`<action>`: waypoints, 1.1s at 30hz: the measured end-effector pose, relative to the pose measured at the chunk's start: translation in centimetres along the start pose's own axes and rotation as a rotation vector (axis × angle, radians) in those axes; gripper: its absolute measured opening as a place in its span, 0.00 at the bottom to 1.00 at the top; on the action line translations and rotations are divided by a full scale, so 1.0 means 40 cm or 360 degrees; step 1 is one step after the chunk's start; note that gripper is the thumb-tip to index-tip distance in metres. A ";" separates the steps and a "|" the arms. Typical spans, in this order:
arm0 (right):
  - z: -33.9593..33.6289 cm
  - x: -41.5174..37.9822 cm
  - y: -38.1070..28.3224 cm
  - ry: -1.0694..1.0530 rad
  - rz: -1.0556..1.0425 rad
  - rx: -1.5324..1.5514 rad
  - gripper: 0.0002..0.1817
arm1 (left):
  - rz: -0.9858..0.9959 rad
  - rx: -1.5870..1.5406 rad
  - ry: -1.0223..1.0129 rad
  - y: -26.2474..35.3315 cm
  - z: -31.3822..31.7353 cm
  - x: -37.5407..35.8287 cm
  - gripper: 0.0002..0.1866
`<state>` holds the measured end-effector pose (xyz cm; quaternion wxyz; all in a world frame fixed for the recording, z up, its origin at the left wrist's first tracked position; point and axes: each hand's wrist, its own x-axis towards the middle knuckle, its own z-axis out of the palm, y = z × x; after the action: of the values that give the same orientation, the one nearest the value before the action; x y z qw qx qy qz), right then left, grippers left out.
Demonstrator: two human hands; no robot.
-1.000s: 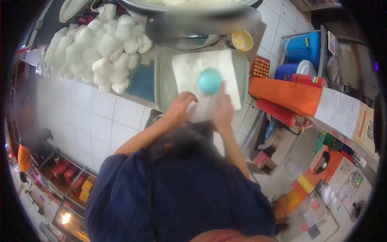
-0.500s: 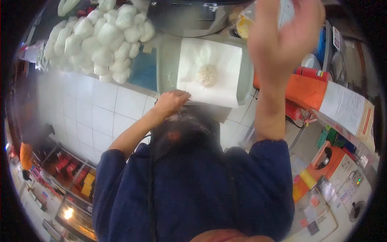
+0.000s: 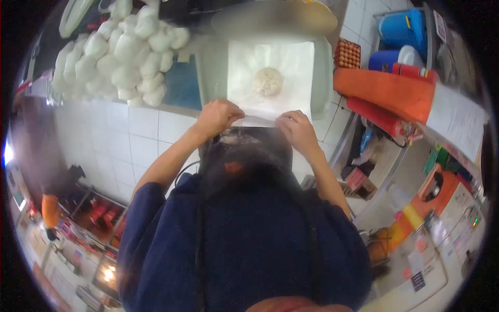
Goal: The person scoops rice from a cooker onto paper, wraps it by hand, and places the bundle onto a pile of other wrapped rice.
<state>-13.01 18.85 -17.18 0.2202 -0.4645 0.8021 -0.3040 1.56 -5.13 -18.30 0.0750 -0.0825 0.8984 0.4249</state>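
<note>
A sheet of white paper point(image 3: 241, 60) lies over a pale grey-green tray point(image 3: 323, 78) in front of me. On its middle sits a rounded mound of what looks like cooked rice point(image 3: 268, 81). My left hand point(image 3: 219, 117) has closed its fingers on the near left corner of the sheet. At the near right corner, my right hand point(image 3: 299, 130) pinches the same edge between thumb and fingers. The near edge is slightly folded up between the two hands.
Many white bagged bundles point(image 3: 117, 57) hang or pile up at the left, beside a blue board point(image 3: 182, 83). Eggs on a tray point(image 3: 347, 53) stand at the back right. A red fire extinguisher point(image 3: 377, 115) and orange panel point(image 3: 382, 91) are to the right.
My right hand has come down from the upper right and taken hold of the paper's near right corner. The left hand stays at the left corner. The view has shifted slightly.
</note>
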 end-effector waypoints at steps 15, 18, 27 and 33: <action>-0.041 0.041 0.019 0.0157 -0.0058 -0.0057 0.07 | -0.0015 -0.0190 0.0039 0.034 -0.079 0.068 0.10; -0.069 0.061 0.065 0.0215 -0.0130 -0.0309 0.07 | -0.0185 -0.0227 0.0153 0.029 -0.084 0.085 0.10; -0.129 0.220 0.175 -0.0285 0.0985 -0.0135 0.17 | -0.0980 -0.0440 0.0458 -0.073 -0.033 0.243 0.17; -0.101 0.373 0.148 0.0511 0.0228 -0.0477 0.12 | -0.0016 0.0269 0.1360 0.014 0.016 0.222 0.10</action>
<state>-26.23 9.15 -19.43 0.0393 -0.3795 0.8940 -0.2351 -7.17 -5.02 -20.09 -0.2948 -0.2489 0.8799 0.2773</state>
